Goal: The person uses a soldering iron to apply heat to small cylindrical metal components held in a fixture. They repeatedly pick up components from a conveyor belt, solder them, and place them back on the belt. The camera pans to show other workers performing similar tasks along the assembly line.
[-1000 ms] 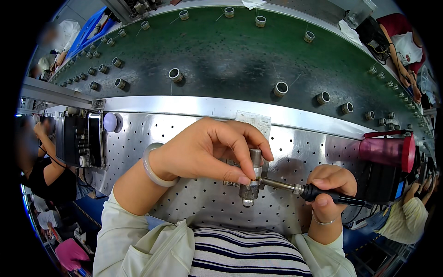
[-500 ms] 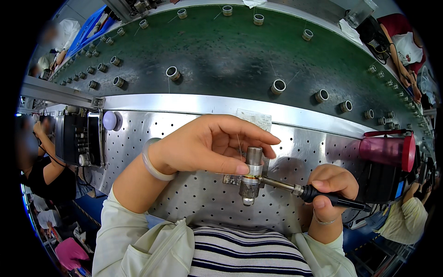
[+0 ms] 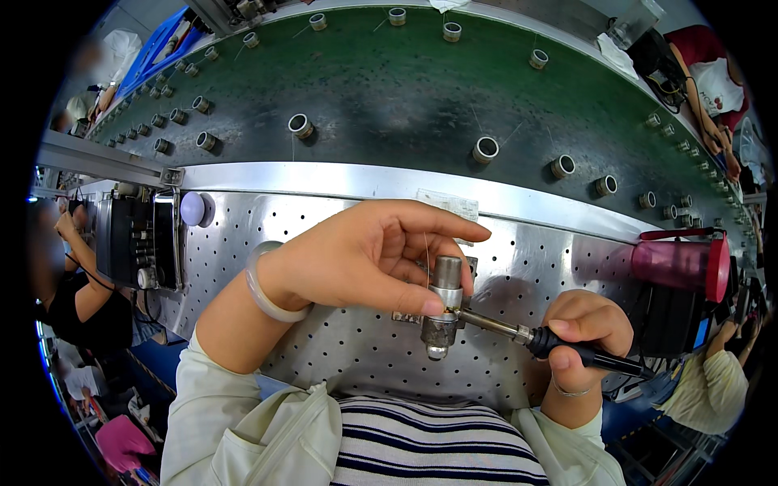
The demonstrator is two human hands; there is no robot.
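A silvery metal ring (image 3: 448,299) sits around an upright steel post (image 3: 448,272) on a small fixture with a rounded lower end (image 3: 437,351). My left hand (image 3: 365,255) curves around it from the left, with the thumb pressed to the ring's side and the index finger stretched out above. The other left fingertips are behind the post, partly hidden. A thin wire (image 3: 427,249) rises beside those fingers. My right hand (image 3: 585,332) grips the black handle of a soldering iron (image 3: 596,354). Its metal tip touches the ring's right side, close to my left thumb.
The bench is a perforated metal plate (image 3: 340,356). Beyond its metal edge runs a green belt (image 3: 389,89) carrying several small rings (image 3: 486,150). A black device (image 3: 138,243) and purple knob (image 3: 193,209) stand left, a pink container (image 3: 677,265) right. Other people work at both sides.
My left thumb has slid slightly right and down along the ring, nearer the iron's tip. The soldering iron stays almost still. The rings on the belt appear slightly further left.
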